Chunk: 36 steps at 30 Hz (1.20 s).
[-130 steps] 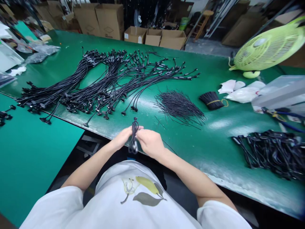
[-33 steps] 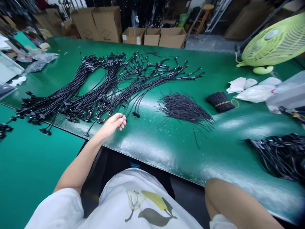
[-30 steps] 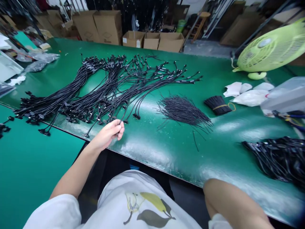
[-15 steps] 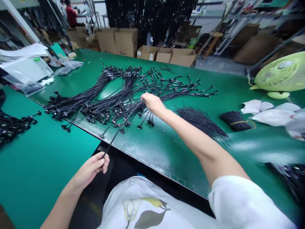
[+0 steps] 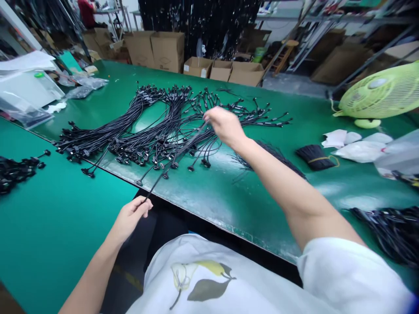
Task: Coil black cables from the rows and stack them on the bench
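A black cable (image 5: 176, 159) runs taut between my two hands, slanting up across the green bench. My left hand (image 5: 131, 218) grips its lower end just past the bench's front edge. My right hand (image 5: 224, 126) pinches it higher up, above a large spread of black connector cables (image 5: 157, 131). The cable's far end is lost among the others. A bundle of thin black wires (image 5: 271, 152) lies partly hidden behind my right forearm.
A tied bundle of black wires (image 5: 314, 157), white bags (image 5: 360, 151), and a heap of black cables (image 5: 389, 233) lie on the right of the bench. A lime-green fan (image 5: 376, 96) stands beyond them. A lower green bench (image 5: 59, 240) lies at left, with cardboard boxes (image 5: 222, 72) behind.
My right hand has moved from near my body out over the cable spread. My left hand has drawn back toward me, and the cable now stretches between both hands.
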Tool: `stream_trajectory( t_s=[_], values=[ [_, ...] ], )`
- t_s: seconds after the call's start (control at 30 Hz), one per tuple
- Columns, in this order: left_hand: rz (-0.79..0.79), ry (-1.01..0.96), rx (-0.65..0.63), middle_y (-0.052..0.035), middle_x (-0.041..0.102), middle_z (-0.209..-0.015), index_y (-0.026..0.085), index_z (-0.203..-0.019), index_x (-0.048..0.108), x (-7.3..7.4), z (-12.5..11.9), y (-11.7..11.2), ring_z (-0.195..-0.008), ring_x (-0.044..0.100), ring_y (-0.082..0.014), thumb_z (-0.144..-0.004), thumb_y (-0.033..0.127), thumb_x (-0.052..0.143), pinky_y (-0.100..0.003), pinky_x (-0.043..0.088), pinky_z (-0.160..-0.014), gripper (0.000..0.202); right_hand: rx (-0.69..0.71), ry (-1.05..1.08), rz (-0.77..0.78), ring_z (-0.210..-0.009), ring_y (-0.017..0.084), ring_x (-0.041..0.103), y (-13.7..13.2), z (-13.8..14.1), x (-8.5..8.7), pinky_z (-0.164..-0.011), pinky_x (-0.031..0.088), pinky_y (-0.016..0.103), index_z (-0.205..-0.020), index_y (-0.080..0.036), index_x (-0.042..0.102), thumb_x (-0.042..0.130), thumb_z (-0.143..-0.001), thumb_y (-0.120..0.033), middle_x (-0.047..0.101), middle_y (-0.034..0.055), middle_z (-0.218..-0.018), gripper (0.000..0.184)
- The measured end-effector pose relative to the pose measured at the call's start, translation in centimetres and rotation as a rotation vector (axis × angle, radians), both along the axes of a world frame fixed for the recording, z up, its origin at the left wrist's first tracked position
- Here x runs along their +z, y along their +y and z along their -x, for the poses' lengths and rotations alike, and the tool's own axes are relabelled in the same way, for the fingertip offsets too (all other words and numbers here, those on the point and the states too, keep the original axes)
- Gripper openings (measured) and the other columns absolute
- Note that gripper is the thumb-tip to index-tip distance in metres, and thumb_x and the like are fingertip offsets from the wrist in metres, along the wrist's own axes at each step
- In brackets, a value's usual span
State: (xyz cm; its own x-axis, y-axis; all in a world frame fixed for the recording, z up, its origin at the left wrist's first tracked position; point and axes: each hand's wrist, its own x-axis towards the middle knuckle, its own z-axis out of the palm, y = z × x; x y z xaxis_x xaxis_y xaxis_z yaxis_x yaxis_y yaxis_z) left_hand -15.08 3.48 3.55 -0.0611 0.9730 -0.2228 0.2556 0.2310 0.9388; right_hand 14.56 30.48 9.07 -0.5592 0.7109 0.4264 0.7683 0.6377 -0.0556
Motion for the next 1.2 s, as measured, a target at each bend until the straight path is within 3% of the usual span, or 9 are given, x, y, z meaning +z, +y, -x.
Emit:
stream_trajectory(
  t_s=[0.1, 0.27, 0.4, 0.5, 0.6, 0.7, 0.83, 1.03, 1.2],
  values=[
    [-0.083, -0.031, -0.016, -0.0041, 0.060, -0.084, 0.018, -0.076, 0.067, 0.3, -0.1, -0.1, -0.082, 0.054, -0.0165, -0.086, 0.040, 0.060, -0.026, 0.044, -0.081, 0.025, 0.000, 0.147, -0.198, -0.104, 0.019, 0.055, -1.2, -0.3, 3.0, -0.089, 0.041, 0.035, -0.111, -0.015, 0.062, 0.019, -0.104, -0.028, 0.062, 0.0082, -0.107, 0.045],
    [0.010, -0.590, 0.083, -0.0011, 0.055, -0.076, 0.016, -0.071, 0.062, 0.9, 0.5, 0.2, -0.066, 0.053, -0.0092, -0.078, 0.048, 0.070, -0.018, 0.046, -0.057, 0.033, -0.164, -0.004, -0.327, -0.101, 0.022, 0.055, 0.4, -5.3, 7.0, -0.086, 0.039, 0.037, -0.104, -0.007, 0.066, 0.017, -0.104, -0.042, 0.065, 0.0123, -0.095, 0.061],
    [0.080, -0.721, 0.177, -0.0055, 0.066, -0.092, 0.017, -0.087, 0.066, 1.1, 0.4, 0.7, -0.067, 0.060, -0.0073, -0.081, 0.042, 0.069, -0.012, 0.043, -0.048, 0.027, -0.200, -0.160, -0.332, -0.068, 0.018, 0.056, -1.8, -7.8, 4.3, -0.057, 0.037, 0.029, -0.097, -0.020, 0.065, 0.028, -0.102, -0.037, 0.063, 0.0093, -0.079, 0.040],
    [-0.037, -0.526, 0.064, -0.0123, 0.065, -0.118, 0.017, -0.112, 0.063, 1.0, -1.9, 1.8, -0.099, 0.066, -0.0189, -0.091, 0.044, 0.053, -0.028, 0.055, -0.078, 0.036, -0.055, -0.416, -0.091, -0.046, 0.016, 0.045, -9.1, -6.3, 0.8, -0.043, 0.020, 0.028, -0.085, -0.021, 0.061, 0.043, -0.093, -0.023, 0.061, 0.0074, -0.068, 0.020],
    [-0.280, -0.117, -0.131, -0.0126, 0.059, -0.132, 0.017, -0.119, 0.063, 0.8, -5.9, 2.8, -0.124, 0.053, -0.0252, -0.093, 0.045, 0.048, -0.040, 0.042, -0.105, 0.041, 0.285, -0.395, 0.216, -0.053, 0.015, 0.053, -17.3, -3.0, -0.5, -0.046, 0.021, 0.027, -0.082, -0.020, 0.059, 0.048, -0.092, -0.022, 0.064, 0.0058, -0.072, 0.016],
    [-0.292, 0.089, -0.381, -0.0094, 0.069, -0.100, 0.017, -0.109, 0.068, 0.7, -9.2, 2.9, -0.098, 0.062, -0.0213, -0.093, 0.046, 0.047, -0.038, 0.045, -0.096, 0.039, 0.320, -0.340, 0.257, -0.058, 0.015, 0.056, -20.3, -0.6, 0.6, -0.048, 0.019, 0.027, -0.086, -0.018, 0.061, 0.043, -0.097, -0.028, 0.064, 0.0057, -0.074, 0.023],
    [0.068, -0.320, -0.569, 0.0063, 0.037, -0.048, 0.014, -0.098, 0.067, 1.0, -9.5, 2.9, -0.045, 0.036, -0.0083, -0.093, 0.047, 0.048, -0.026, 0.046, -0.058, 0.039, 0.207, -0.272, 0.290, -0.067, 0.015, 0.060, -17.2, -3.0, 1.6, -0.049, 0.021, 0.026, -0.087, -0.018, 0.061, 0.045, -0.097, -0.045, 0.067, 0.0054, -0.082, 0.033],
    [0.124, -0.962, -0.224, 0.0113, 0.013, -0.045, 0.013, -0.091, 0.069, 3.4, -5.6, 2.9, -0.038, 0.009, -0.0031, -0.086, 0.035, 0.063, -0.013, 0.026, -0.037, 0.023, 0.170, 0.069, 0.369, -0.093, 0.020, 0.064, -13.2, -10.2, -2.0, -0.072, 0.044, 0.029, -0.113, -0.022, 0.060, 0.037, -0.099, -0.045, 0.068, 0.0065, -0.109, 0.035],
    [-0.055, -1.007, 0.098, 0.0074, 0.037, -0.057, 0.018, -0.122, 0.061, 4.4, -4.4, 3.4, -0.041, 0.027, -0.0016, -0.091, 0.028, 0.057, -0.010, 0.034, -0.043, 0.033, 0.111, 0.004, 0.147, -0.073, 0.018, 0.059, -14.8, -10.6, -4.4, -0.065, 0.039, 0.029, -0.108, -0.017, 0.063, 0.034, -0.099, -0.032, 0.066, 0.0081, -0.088, 0.034]
  ],
)
